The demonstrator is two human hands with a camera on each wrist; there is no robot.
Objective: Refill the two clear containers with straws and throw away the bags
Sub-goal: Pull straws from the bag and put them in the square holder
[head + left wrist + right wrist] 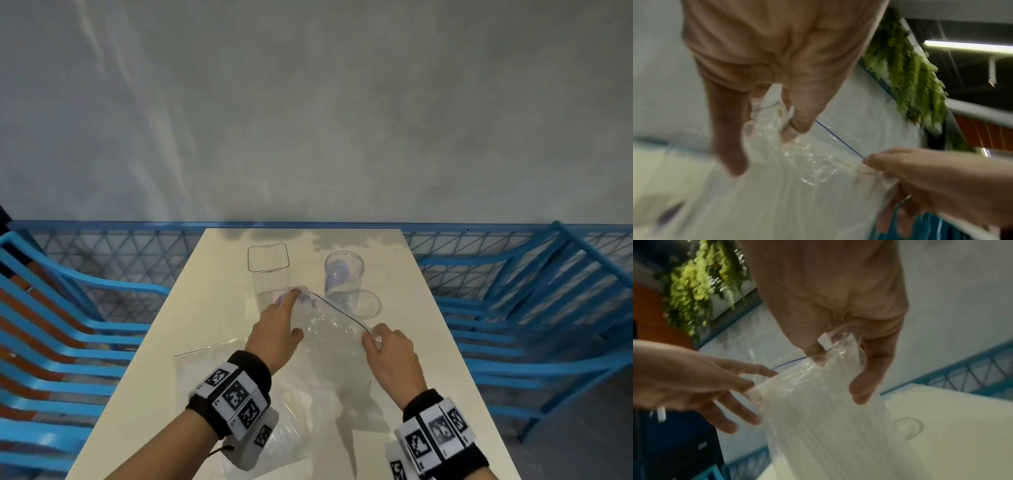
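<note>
A clear zip bag (329,325) with a dark blue zip line hangs over the white table (404,377), held up between my hands. White straws (818,426) show through it. My left hand (277,325) pinches its far top corner, seen close in the left wrist view (785,125). My right hand (387,346) pinches the near end of the zip by the white slider (824,344). Behind the bag stand a square clear container (269,270) and a round clear container (344,277), both open; a bluish patch shows in the round one.
A round clear lid (369,303) lies right of the round container. A second clear bag (222,373) lies flat on the table under my left wrist. Blue slatted chairs (534,308) flank the table, with a blue lattice railing (120,246) and a grey wall behind.
</note>
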